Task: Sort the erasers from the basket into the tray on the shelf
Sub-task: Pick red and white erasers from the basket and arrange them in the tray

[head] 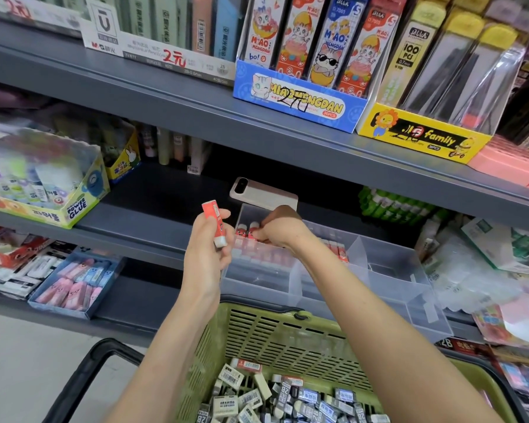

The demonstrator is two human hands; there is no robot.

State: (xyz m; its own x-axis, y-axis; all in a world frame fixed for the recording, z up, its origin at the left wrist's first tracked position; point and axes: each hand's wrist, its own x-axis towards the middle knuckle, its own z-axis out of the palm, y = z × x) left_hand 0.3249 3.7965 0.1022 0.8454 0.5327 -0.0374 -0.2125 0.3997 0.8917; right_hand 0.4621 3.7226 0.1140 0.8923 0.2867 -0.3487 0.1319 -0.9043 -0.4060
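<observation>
Partway. Left hand (209, 251) grips red eraser (216, 222) just left of tray (388, 282). Right hand (280, 227) curls onto tray's far-left red row (245, 232); grip unclear. Near basket (272, 334) holds many unsorted erasers (287, 395).

Tray (394, 264): clear smooth plastic, slightly frosted. Basket (257, 331): matt green slotted plastic; handle (83, 370) glossy black. Erasers (287, 398): printed paper sleeves. Shelf (165, 96): matt grey painted metal. Far display boxes (297, 102): glossy printed card.
</observation>
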